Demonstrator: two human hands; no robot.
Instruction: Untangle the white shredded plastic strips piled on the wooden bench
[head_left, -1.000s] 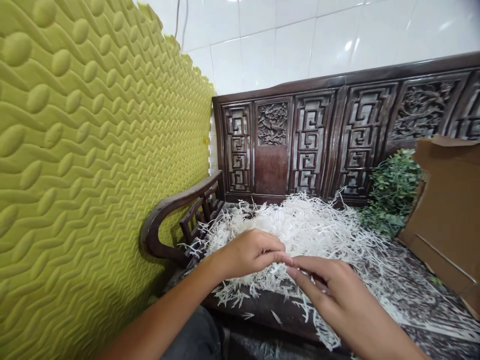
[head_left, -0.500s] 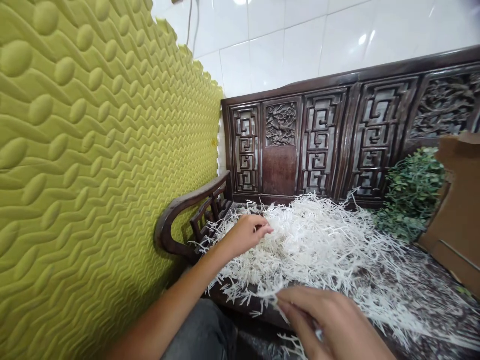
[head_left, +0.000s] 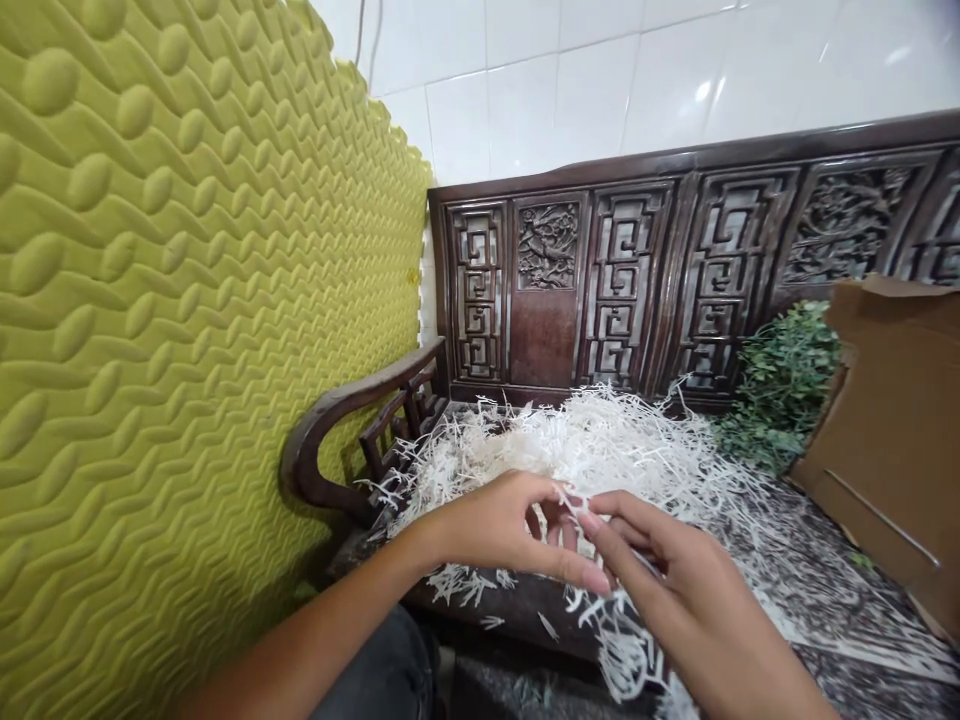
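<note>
Showing closest to the person, under the left forearm, is a leg (head_left: 375, 665) in dark grey cloth. With the person's straight ahead as twelve o'clock, I see both bare hands out at twelve, over the near edge of a dark bench seat (head_left: 525, 602). The right hand (head_left: 667, 565) pinches a thin white sprig (head_left: 574, 503) between thumb and forefinger, the other fingers curled in behind. The left hand (head_left: 517, 530) arches in from the other side, its thumb well parted from its fingers, the forefinger tip up at the sprig's end; whether it grips there I can't tell. That thumb tip comes near the right hand's fingers. Just below the right hand shows a loose white bunch (head_left: 624, 655) of curling strands; I can't make out whether the palm has hold of it. Past the fingers, at twelve, a heap of white branching pieces (head_left: 637, 440) spreads over the seat, thinning to scattered bits toward two. At eleven curves a wooden armrest (head_left: 304, 452). A clump of green leaves (head_left: 787, 375) sits at one, with brown cardboard (head_left: 900, 400) upright beside it at two. From nine round to eleven stands a yellow embossed mat (head_left: 187, 300), outside the armrest. Across twelve to two runs the carved bench back (head_left: 544, 340), lattice panels among floral ones, and behind that a white tiled wall (head_left: 562, 100).
</note>
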